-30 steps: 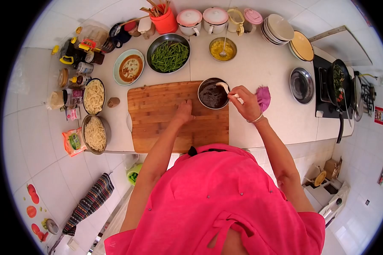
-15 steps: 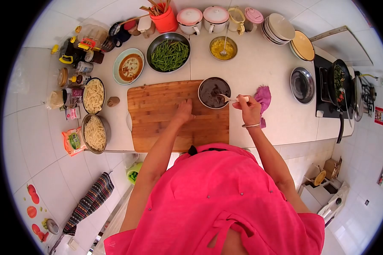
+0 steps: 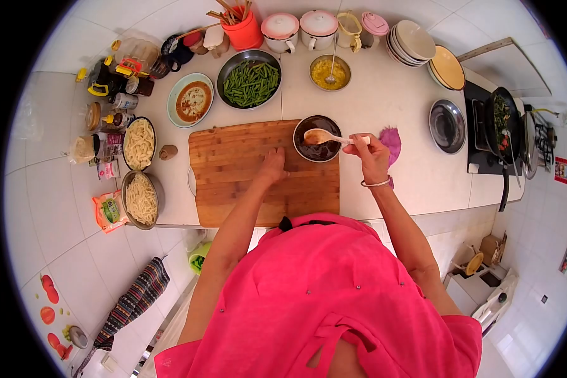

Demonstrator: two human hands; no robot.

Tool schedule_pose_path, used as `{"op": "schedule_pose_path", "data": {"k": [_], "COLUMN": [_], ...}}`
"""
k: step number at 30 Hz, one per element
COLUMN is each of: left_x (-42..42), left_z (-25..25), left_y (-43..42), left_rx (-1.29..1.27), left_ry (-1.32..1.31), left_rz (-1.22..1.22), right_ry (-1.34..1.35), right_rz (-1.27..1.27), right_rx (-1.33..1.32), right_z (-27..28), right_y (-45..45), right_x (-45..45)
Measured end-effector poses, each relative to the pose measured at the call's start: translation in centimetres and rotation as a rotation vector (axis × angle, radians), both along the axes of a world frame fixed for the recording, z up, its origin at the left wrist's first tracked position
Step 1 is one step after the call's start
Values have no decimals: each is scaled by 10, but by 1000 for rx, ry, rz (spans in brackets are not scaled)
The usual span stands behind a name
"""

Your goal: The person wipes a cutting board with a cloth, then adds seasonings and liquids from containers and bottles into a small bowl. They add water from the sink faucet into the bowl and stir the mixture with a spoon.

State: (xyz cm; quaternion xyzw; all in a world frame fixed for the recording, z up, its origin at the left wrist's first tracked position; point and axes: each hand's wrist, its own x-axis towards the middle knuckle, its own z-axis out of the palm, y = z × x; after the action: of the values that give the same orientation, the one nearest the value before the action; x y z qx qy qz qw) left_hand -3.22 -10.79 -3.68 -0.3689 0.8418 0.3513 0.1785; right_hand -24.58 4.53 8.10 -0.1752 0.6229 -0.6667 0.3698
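Note:
My right hand (image 3: 370, 154) is closed on the handle of a pale spoon (image 3: 324, 137), whose bowl hangs above the dark brown sauce. That sauce fills a round bowl (image 3: 305, 155) at the upper right corner of the wooden cutting board (image 3: 233, 170). Flat on the board, left of the sauce bowl, rests my left hand (image 3: 274, 167), holding nothing, fingers partly spread. A purple cloth (image 3: 391, 143) lies just right of my right hand.
Behind the board stand a pan of green beans (image 3: 251, 83), a stained plate (image 3: 181, 116) and a bowl of yellow food (image 3: 329, 72). Two noodle bowls (image 3: 141, 198) are on the left. A metal bowl (image 3: 447, 127) and a wok (image 3: 501, 123) are on the right.
The spoon has come up out of the sauce, its bowl now visible above the surface. My right hand has shifted slightly; my left hand stays in place.

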Motion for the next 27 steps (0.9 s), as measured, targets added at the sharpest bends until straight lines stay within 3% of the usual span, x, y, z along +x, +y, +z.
{"op": "schedule_pose_path", "data": {"k": [6,9,11,15,27], "left_x": [-1,0,1,2,-3], "left_z": [1,-1,-4,-5,4], "left_y": [1,2,1,2,-1], "left_rx": [-18,-13,-16,-29,78], "left_ry": [-12,-22,5,28,-59], "left_rz": [-2,8,6,5,10], "right_ry": [319,603,617,615,177], "right_rz": [203,287,281,223,164], "right_rx": [-124,-84,-55,-58,-3], "right_z": [19,15,7,-9,-31], "right_y": [-8,-10,-10,-12,-23], "right_x": [-7,-11,-10,-3,4]}}
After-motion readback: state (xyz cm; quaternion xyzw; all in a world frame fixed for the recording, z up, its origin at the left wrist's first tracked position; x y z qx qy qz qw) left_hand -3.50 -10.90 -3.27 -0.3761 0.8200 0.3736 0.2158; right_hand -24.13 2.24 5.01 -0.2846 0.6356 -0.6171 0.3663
